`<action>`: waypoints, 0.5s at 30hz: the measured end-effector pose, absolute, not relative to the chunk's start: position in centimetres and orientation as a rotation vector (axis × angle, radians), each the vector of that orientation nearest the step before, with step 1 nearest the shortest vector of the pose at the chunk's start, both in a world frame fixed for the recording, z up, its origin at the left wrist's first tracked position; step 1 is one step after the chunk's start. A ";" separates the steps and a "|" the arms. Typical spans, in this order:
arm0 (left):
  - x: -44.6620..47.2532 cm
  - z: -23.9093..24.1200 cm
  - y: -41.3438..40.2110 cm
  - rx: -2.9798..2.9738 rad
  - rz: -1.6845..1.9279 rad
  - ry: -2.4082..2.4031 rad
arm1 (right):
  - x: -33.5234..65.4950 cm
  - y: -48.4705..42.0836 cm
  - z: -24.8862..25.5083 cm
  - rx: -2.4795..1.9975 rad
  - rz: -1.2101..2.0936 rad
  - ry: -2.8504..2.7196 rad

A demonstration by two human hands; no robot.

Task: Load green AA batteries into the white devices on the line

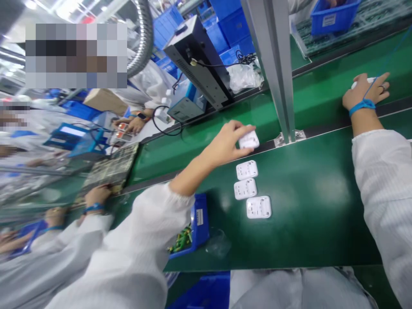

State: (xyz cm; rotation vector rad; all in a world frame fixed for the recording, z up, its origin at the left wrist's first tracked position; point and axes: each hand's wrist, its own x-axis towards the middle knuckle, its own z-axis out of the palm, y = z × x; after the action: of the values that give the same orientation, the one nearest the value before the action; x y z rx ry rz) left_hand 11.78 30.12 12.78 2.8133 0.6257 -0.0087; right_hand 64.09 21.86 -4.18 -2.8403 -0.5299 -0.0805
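The smooth, dark green table (322, 214) is filling most of the space before me, its surface catching soft glare, and beyond it a glossy green belt (317, 103) is running out of sight on the right. White, fine-ribbed cloth is covering both of the person's arms, the left sleeve (144, 219) hiding much of the table's near side. A grooved metal post (277, 64) is standing on small brackets at the belt's edge, its top cut off. Behind the belt, a dark, boxy metal unit (206, 60) is leaning at a slant from where I'm watching, while co-workers in white are blurring away on the left. A blue plastic tray (202, 223) is peeking out from behind the left sleeve, partly concealing its small green and yellow parts (183, 240). The left hand (230, 139) is pinching a white case (249, 140) between thumb and fingers at the belt's near edge. The right hand (363, 92) is spreading its fingers over a white piece (371, 80) on the belt, mostly covering it; I can't tell whether they are gripping it. Three more rounded-square white cases (245, 189) are lying in a rough column on the table, their tiny markings defying reading. Near the tray, a crinkled clear bag (219, 243) is almost vanishing against the green. A blue strap (362, 106) is circling the right wrist.
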 end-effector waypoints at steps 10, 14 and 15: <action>-3.5 7.8 4.1 2.503 0.181 0.901 | 58.5 19.6 -0.8 -2.636 -0.317 -0.777; -4.2 2.8 0.4 2.445 0.313 1.235 | 54.4 16.8 1.0 -2.407 -0.371 -0.858; -4.2 2.2 -0.1 2.419 0.339 1.297 | 53.2 16.1 1.2 -2.359 -0.382 -0.870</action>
State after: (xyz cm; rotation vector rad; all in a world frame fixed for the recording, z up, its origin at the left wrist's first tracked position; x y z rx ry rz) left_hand -4.21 -0.05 2.20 2.4191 1.2971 0.3386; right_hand 53.23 16.06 1.18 -2.3593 -0.8697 -0.3823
